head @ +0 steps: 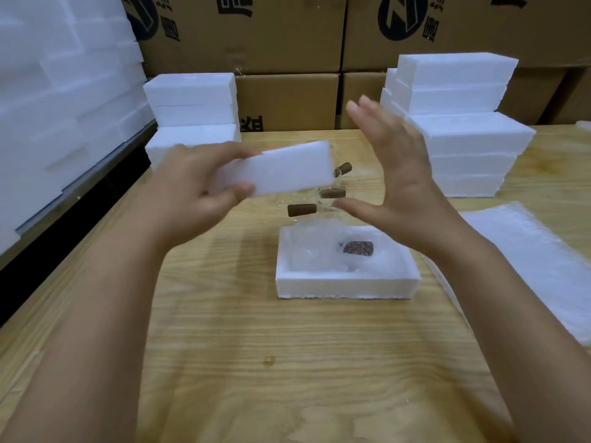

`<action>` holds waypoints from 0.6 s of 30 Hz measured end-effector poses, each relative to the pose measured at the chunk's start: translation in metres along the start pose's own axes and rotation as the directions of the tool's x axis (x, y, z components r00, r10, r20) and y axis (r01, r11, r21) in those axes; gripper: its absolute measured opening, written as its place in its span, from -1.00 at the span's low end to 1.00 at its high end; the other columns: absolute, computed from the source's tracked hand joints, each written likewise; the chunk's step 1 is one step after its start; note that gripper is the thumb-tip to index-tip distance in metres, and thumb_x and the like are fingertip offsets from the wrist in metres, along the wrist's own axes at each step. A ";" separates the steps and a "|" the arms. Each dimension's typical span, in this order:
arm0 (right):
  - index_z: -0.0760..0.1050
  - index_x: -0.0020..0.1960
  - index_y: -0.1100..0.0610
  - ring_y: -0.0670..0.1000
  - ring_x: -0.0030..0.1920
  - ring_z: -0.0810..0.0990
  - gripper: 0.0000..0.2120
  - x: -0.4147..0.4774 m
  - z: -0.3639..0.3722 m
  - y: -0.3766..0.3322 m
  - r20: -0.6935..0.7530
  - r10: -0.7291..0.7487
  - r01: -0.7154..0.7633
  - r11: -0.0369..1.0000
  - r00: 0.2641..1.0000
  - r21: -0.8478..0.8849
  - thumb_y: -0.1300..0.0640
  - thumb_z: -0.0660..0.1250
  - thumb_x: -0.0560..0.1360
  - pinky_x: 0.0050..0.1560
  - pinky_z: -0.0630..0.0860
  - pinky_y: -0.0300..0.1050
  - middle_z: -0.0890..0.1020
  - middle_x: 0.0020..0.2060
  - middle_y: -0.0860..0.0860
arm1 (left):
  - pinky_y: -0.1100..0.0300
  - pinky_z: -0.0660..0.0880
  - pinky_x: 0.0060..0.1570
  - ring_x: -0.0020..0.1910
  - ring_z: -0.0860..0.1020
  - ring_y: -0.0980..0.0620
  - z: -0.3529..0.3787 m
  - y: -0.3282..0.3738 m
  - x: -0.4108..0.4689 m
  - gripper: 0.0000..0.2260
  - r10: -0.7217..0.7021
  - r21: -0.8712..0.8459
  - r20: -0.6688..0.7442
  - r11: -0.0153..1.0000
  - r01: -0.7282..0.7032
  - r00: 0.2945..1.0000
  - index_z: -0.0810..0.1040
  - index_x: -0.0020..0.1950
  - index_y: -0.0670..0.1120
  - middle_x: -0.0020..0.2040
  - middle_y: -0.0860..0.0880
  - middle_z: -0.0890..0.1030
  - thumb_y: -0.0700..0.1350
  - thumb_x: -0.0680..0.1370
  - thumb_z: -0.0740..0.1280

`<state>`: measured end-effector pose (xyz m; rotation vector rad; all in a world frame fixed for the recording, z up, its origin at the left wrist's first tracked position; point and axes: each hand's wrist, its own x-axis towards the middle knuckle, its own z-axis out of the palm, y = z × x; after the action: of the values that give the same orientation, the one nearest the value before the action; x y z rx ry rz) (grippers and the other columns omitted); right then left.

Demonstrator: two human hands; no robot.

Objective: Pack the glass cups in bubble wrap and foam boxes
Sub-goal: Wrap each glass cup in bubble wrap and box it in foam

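On your light wooden counter (287,362), the open white foam box (345,287) sits centre, with a bubble-wrapped glass cup (319,254) in it. Clear glass cups with brown handles (332,193) stand just behind it at 12 o'clock, under the white foam lid (278,171) in your left hand (192,190). White foam box stacks stand at 10 (192,100) and 2 o'clock (463,132), clear bubble-wrap sheets (527,257) lie at 3, and brown cardboard cartons (287,100) are behind all.

A single wide-angle view, worn on the person's head, looks forward and down across a pale wooden tabletop (303,362). It sits close: the open white foam box (347,287) lies mid-frame, and stacked brown cardboard cartons (287,36) close the far background.
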<state>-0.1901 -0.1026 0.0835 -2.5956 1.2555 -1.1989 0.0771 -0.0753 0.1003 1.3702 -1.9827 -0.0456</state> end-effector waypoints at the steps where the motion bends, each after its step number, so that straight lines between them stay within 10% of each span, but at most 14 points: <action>1: 0.08 0.51 -0.06 0.01 0.50 0.09 -0.17 0.001 -0.001 -0.001 -0.022 -0.019 0.018 1.000 1.000 -0.006 0.08 0.49 0.40 0.48 0.07 -0.01 0.16 0.49 -0.13 | 0.03 0.43 -0.09 -0.01 0.50 -0.01 0.001 0.012 0.000 -0.67 0.021 -0.072 0.017 0.997 -0.020 1.000 0.52 0.21 0.21 -0.02 0.12 0.58 0.12 0.44 0.32; 8: 0.33 0.38 -0.01 -0.13 0.26 0.47 -0.41 -0.001 -0.018 0.005 -0.063 0.034 -0.018 0.968 0.997 0.249 0.16 0.47 0.42 0.29 0.39 -0.19 0.47 0.23 -0.22 | -0.09 0.38 0.31 0.31 0.42 0.14 0.004 0.017 -0.001 -0.51 0.060 -0.312 -0.070 0.947 -0.079 0.996 0.36 0.35 0.26 0.27 0.17 0.49 0.18 0.43 0.33; 14: 0.28 0.37 -0.27 -0.01 0.01 0.65 -0.34 -0.003 -0.045 0.018 0.085 0.261 -0.265 0.804 0.962 0.531 -0.13 0.46 0.32 0.07 0.57 -0.03 0.65 0.06 -0.02 | 0.34 0.52 -0.03 0.04 0.61 0.22 0.023 0.012 0.003 -0.62 -0.144 -0.641 -0.067 0.764 0.068 0.987 0.38 0.35 0.13 0.00 0.15 0.66 0.01 0.55 0.34; 18: 0.46 0.23 -0.20 0.07 -0.07 0.69 -0.45 -0.004 -0.056 0.032 0.344 0.292 -0.445 0.690 0.893 0.571 -0.17 0.51 0.27 -0.19 0.63 -0.14 0.70 -0.02 -0.01 | 0.29 0.55 -0.32 -0.24 0.62 0.21 0.034 0.020 0.011 -0.90 -0.337 -0.714 -0.069 0.674 0.189 0.939 0.63 -0.04 0.15 -0.24 0.16 0.68 0.08 0.51 0.34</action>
<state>-0.2494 -0.1048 0.1101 -1.8037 1.0156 -0.9806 0.0399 -0.0877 0.0891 1.0699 -1.3460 -0.7082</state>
